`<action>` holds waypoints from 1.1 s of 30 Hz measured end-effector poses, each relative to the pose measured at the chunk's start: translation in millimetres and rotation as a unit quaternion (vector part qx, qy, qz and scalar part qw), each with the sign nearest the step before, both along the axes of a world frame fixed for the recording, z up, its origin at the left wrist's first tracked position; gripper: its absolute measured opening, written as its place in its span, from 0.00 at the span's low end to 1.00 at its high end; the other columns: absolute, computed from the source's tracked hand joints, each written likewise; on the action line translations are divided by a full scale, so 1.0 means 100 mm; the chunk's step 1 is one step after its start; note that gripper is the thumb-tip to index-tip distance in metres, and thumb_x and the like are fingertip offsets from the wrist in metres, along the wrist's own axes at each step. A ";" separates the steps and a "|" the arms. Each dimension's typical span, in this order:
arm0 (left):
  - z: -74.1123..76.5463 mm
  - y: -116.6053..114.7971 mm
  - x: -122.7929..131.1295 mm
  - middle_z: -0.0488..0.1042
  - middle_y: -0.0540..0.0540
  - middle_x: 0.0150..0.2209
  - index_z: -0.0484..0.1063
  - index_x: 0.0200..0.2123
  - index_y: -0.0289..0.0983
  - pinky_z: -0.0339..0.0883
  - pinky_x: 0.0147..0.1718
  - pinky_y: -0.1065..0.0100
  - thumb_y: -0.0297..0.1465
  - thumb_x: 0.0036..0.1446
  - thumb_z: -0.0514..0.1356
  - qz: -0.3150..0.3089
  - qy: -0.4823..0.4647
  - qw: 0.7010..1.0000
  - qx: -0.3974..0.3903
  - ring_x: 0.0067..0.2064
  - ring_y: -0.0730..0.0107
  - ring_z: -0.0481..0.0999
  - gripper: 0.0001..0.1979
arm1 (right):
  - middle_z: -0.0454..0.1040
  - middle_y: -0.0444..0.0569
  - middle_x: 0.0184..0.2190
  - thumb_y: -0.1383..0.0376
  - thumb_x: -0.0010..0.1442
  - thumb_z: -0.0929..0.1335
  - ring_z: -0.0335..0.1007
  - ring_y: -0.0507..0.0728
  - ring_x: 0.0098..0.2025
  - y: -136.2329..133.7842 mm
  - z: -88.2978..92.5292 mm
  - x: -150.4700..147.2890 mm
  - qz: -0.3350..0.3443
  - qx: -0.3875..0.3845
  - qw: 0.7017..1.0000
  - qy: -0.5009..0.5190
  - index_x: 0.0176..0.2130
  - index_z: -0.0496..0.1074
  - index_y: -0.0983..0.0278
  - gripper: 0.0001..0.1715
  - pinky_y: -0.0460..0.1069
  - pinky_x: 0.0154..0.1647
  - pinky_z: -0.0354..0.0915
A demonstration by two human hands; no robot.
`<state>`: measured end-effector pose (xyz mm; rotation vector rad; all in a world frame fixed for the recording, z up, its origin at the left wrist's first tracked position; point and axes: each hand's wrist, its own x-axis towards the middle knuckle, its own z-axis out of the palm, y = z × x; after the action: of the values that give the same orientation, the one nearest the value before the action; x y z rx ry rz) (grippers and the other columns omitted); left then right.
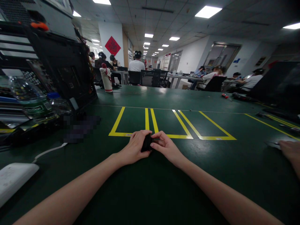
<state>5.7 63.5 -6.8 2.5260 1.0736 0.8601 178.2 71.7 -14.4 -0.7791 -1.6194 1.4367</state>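
Observation:
Between my two hands, low over the dark green table (131,193), is a small black object (147,143); its kind I cannot make out. My left hand (135,145) wraps round it from the left, fingers on the far side and thumb on the near side. From the right, my right hand (165,147) brings its bent thumb and fingers up to the object's right side. Whether those fingertips pinch a part of it is too small to tell. Just beyond the hands run yellow tape lines (152,120) that mark out boxes on the table.
At left stand an open black computer case (63,68), a plastic bottle (35,97) and a white power strip (16,178) with its cable. Another person's hand (290,151) is at the right edge. A white cylindrical bottle (106,78) stands at the back. People sit at tables beyond.

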 end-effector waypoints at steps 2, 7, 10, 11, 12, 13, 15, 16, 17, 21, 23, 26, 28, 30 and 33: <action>0.00 0.00 0.00 0.60 0.45 0.47 0.48 0.50 0.40 0.49 0.51 0.58 0.28 0.46 0.58 -0.001 -0.001 1.000 -0.001 0.50 0.62 0.59 0.29 | 0.63 0.46 0.41 0.68 0.50 0.66 0.63 0.53 0.45 0.00 0.00 0.01 0.001 0.005 1.000 -0.011 0.41 0.61 0.60 0.17 0.51 0.46 0.62; 0.01 -0.01 0.00 0.60 0.45 0.47 0.48 0.50 0.41 0.48 0.51 0.56 0.29 0.47 0.57 -0.003 0.003 1.000 -0.002 0.50 0.61 0.59 0.28 | 0.64 0.45 0.41 0.68 0.49 0.67 0.64 0.53 0.44 0.00 0.01 0.02 0.026 -0.014 1.000 -0.001 0.39 0.61 0.61 0.16 0.51 0.45 0.63; 0.01 -0.02 0.00 0.60 0.45 0.47 0.48 0.50 0.41 0.49 0.50 0.56 0.29 0.47 0.57 0.001 0.004 1.000 0.000 0.50 0.61 0.59 0.28 | 0.64 0.44 0.39 0.67 0.49 0.67 0.64 0.52 0.43 -0.01 0.02 0.02 0.014 -0.017 1.000 0.006 0.37 0.61 0.61 0.13 0.50 0.44 0.63; 0.01 -0.02 -0.01 0.60 0.45 0.47 0.48 0.50 0.41 0.49 0.50 0.57 0.29 0.46 0.57 0.001 0.004 1.000 0.000 0.50 0.61 0.59 0.29 | 0.65 0.44 0.39 0.67 0.50 0.66 0.65 0.52 0.43 -0.02 0.03 0.01 0.008 -0.014 1.000 0.005 0.36 0.61 0.61 0.12 0.49 0.43 0.63; 0.01 -0.02 -0.01 0.59 0.45 0.47 0.48 0.50 0.41 0.49 0.51 0.57 0.29 0.46 0.57 0.001 0.004 1.000 0.001 0.50 0.61 0.59 0.29 | 0.65 0.44 0.38 0.67 0.50 0.66 0.65 0.52 0.43 -0.02 0.03 0.01 0.003 -0.010 1.000 0.004 0.36 0.62 0.61 0.11 0.49 0.43 0.63; 0.01 -0.02 -0.01 0.59 0.45 0.47 0.48 0.50 0.41 0.49 0.51 0.57 0.29 0.47 0.57 0.001 0.004 1.000 0.000 0.51 0.61 0.59 0.29 | 0.65 0.44 0.38 0.67 0.50 0.66 0.65 0.52 0.42 -0.02 0.03 0.01 -0.001 -0.005 1.000 0.003 0.36 0.62 0.61 0.10 0.49 0.43 0.63; 0.02 -0.01 -0.01 0.59 0.45 0.47 0.48 0.50 0.41 0.49 0.51 0.56 0.29 0.47 0.57 0.000 0.004 1.000 -0.001 0.51 0.61 0.59 0.28 | 0.65 0.45 0.38 0.66 0.50 0.66 0.65 0.53 0.42 -0.02 0.04 0.00 -0.005 0.002 1.000 -0.002 0.37 0.62 0.61 0.11 0.50 0.42 0.64; 0.02 -0.01 -0.01 0.59 0.45 0.47 0.48 0.50 0.41 0.49 0.51 0.56 0.29 0.47 0.57 -0.001 0.004 1.000 -0.002 0.51 0.61 0.59 0.28 | 0.64 0.45 0.39 0.66 0.50 0.66 0.64 0.53 0.43 -0.02 0.04 0.01 -0.007 0.004 1.000 -0.007 0.38 0.62 0.60 0.13 0.50 0.43 0.64; 0.02 -0.01 -0.01 0.59 0.44 0.47 0.48 0.51 0.41 0.49 0.50 0.56 0.29 0.47 0.57 -0.002 0.005 1.000 -0.003 0.50 0.61 0.59 0.28 | 0.64 0.46 0.41 0.66 0.50 0.66 0.64 0.53 0.44 -0.01 0.04 0.01 -0.009 0.003 1.000 -0.013 0.40 0.62 0.60 0.15 0.51 0.44 0.63; 0.01 -0.01 0.00 0.59 0.45 0.47 0.48 0.51 0.41 0.49 0.50 0.57 0.29 0.46 0.57 -0.001 0.004 1.000 0.000 0.50 0.61 0.59 0.29 | 0.64 0.46 0.42 0.66 0.50 0.66 0.63 0.54 0.45 -0.01 0.03 0.02 0.002 -0.009 1.000 -0.016 0.42 0.61 0.60 0.17 0.52 0.47 0.61; 0.00 0.00 0.00 0.59 0.45 0.47 0.48 0.50 0.40 0.49 0.51 0.58 0.29 0.46 0.57 0.001 0.004 1.000 0.005 0.50 0.62 0.59 0.29 | 0.64 0.45 0.41 0.68 0.49 0.67 0.64 0.53 0.44 -0.01 0.02 0.02 0.017 -0.014 1.000 0.002 0.40 0.62 0.60 0.16 0.51 0.46 0.62; -0.01 0.00 0.00 0.59 0.45 0.47 0.48 0.50 0.40 0.49 0.51 0.58 0.28 0.46 0.57 0.002 0.005 1.000 0.005 0.50 0.62 0.59 0.29 | 0.64 0.44 0.40 0.68 0.47 0.68 0.65 0.52 0.43 -0.01 0.01 0.01 0.019 -0.018 0.999 0.021 0.37 0.61 0.60 0.15 0.51 0.44 0.63; -0.01 -0.01 0.00 0.59 0.44 0.47 0.48 0.50 0.40 0.48 0.51 0.58 0.29 0.46 0.57 0.002 0.005 1.000 0.005 0.50 0.62 0.59 0.29 | 0.64 0.44 0.39 0.67 0.48 0.67 0.65 0.52 0.42 -0.02 0.01 0.00 0.010 -0.016 1.000 0.019 0.36 0.62 0.60 0.13 0.51 0.44 0.63; 0.00 -0.01 0.00 0.59 0.45 0.47 0.48 0.50 0.40 0.48 0.51 0.58 0.29 0.46 0.57 0.001 0.005 1.000 0.004 0.51 0.62 0.59 0.29 | 0.65 0.44 0.39 0.67 0.49 0.67 0.65 0.53 0.43 -0.02 0.02 0.00 0.003 -0.012 1.000 0.012 0.36 0.62 0.61 0.12 0.50 0.43 0.63; 0.00 0.00 0.00 0.59 0.45 0.47 0.48 0.50 0.41 0.49 0.51 0.58 0.29 0.46 0.57 0.001 0.001 1.000 0.003 0.50 0.62 0.59 0.29 | 0.64 0.45 0.40 0.66 0.49 0.66 0.64 0.53 0.44 -0.02 0.03 0.00 -0.005 -0.001 1.000 -0.006 0.39 0.62 0.60 0.14 0.50 0.44 0.63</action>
<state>5.8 63.4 -7.2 2.5317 1.0770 0.8613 178.1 69.6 -11.1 -0.7974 -1.6203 1.4303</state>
